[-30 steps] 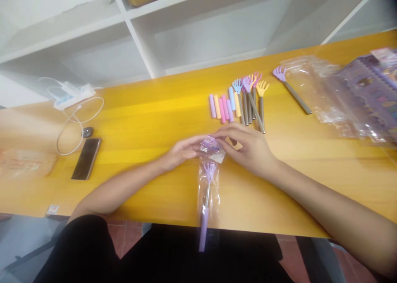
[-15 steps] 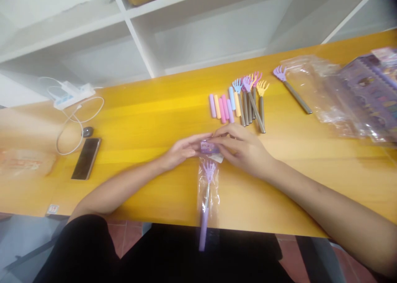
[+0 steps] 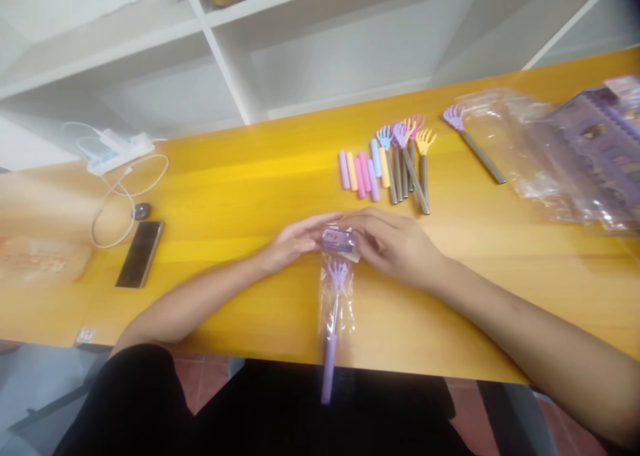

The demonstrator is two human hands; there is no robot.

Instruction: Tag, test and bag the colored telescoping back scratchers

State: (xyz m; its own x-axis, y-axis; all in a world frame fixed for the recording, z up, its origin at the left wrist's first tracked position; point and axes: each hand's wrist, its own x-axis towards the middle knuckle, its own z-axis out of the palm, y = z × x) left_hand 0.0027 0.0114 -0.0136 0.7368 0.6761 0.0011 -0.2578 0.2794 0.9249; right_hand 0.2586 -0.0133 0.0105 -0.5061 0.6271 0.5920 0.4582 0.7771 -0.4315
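Note:
A purple back scratcher [image 3: 338, 276] with a hand-shaped head lies inside a clear plastic bag [image 3: 346, 319], its handle end reaching over the table's front edge. At the bag's top is a small folded purple printed card [image 3: 338, 240], with a white part showing below its right side. My left hand [image 3: 295, 244] closes on the card's left side, fingers pressed together. From the right, my right hand [image 3: 397, 246] pinches the card's other edge with bent fingers. Just beyond are several back scratchers [image 3: 407, 166] with bare dark handles, beside several pastel grip sleeves [image 3: 360, 175].
Another purple-headed scratcher [image 3: 481, 155] lies to the right, by clear plastic bags [image 3: 530, 156] and purple printed cards [image 3: 595, 143]. On the left are a phone [image 3: 140, 255], a small dark object [image 3: 143, 211] and a power strip [image 3: 120, 155] with cables. White shelving [image 3: 220, 63] stands behind.
My right fingers have shifted lower and bent more at the card's right edge, so more of its printed face shows. My left hand stays nearly the same.

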